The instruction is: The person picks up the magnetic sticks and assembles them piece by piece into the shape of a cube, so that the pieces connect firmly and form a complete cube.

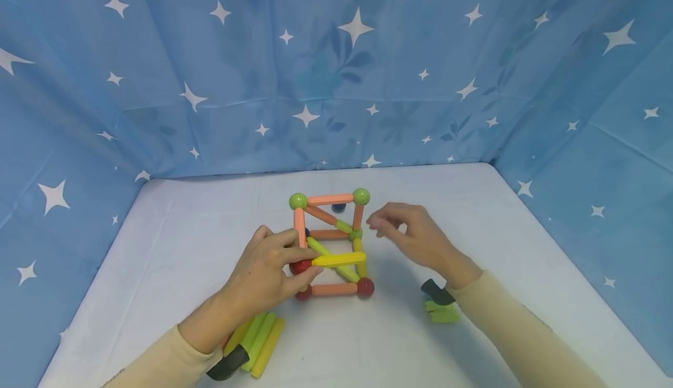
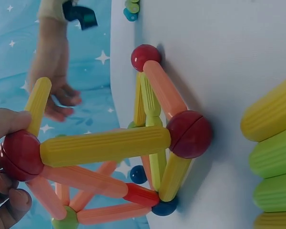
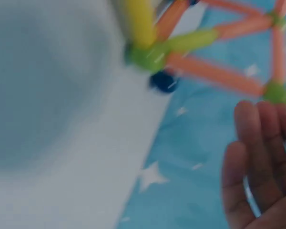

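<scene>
Pinching the frame's (image 1: 328,234) red ball (image 2: 23,157) mid-picture with your left hand (image 1: 270,262), right hand (image 1: 415,236) loose and empty, you seemingly have it mostly joined, the front yellow rod (image 1: 340,259) unattached at right, spare rods (image 1: 260,338) lower left.

Booth (image 1: 594,101) w/ starry curtains (image 1: 236,43), tbl (image 1: 505,230)

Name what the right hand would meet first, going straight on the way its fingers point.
The right hand would probably meet the frame first, at an orange stick or the green ball on its upper end; depth is unclear.
</scene>
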A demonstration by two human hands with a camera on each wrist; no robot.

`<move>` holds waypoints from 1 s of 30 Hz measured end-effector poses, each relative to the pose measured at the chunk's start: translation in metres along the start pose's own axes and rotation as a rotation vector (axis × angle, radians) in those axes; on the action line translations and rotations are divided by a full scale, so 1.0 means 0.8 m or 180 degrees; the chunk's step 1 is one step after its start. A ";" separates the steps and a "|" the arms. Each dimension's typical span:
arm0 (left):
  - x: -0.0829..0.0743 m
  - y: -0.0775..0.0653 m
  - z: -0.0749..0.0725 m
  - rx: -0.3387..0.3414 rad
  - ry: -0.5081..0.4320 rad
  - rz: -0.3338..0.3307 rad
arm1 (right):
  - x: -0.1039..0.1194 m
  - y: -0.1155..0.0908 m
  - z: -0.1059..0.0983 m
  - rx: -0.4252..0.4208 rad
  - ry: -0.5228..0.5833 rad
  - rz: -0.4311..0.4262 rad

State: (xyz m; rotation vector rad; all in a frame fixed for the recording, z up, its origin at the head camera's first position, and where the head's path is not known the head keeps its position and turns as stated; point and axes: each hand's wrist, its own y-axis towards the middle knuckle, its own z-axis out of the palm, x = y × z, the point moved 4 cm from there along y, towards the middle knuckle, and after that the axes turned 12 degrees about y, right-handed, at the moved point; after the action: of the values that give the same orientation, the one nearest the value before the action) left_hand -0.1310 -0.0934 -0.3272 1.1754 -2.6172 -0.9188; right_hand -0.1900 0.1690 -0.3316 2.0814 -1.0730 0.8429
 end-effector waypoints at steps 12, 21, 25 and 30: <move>0.002 -0.005 0.002 -0.0056 -0.0103 -0.0050 | -0.123 0.059 0.012 0.0540 -0.0335 0.1097; 0.002 -0.004 0.002 -0.0037 -0.0140 -0.0047 | -0.128 0.092 0.044 0.0810 -0.0675 0.0833; 0.002 -0.003 0.001 -0.0014 -0.0141 -0.0047 | -0.126 0.097 0.048 0.0869 -0.0645 0.0871; 0.002 -0.003 0.000 0.0006 -0.0126 -0.0056 | -0.129 0.101 0.049 0.0841 -0.0666 0.0892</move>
State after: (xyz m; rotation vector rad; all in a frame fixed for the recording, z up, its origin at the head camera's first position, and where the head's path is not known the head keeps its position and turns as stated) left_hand -0.1308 -0.0957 -0.3289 1.1947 -2.6431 -0.9526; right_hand -0.2964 0.1473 -0.4139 2.3106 -1.4592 0.9602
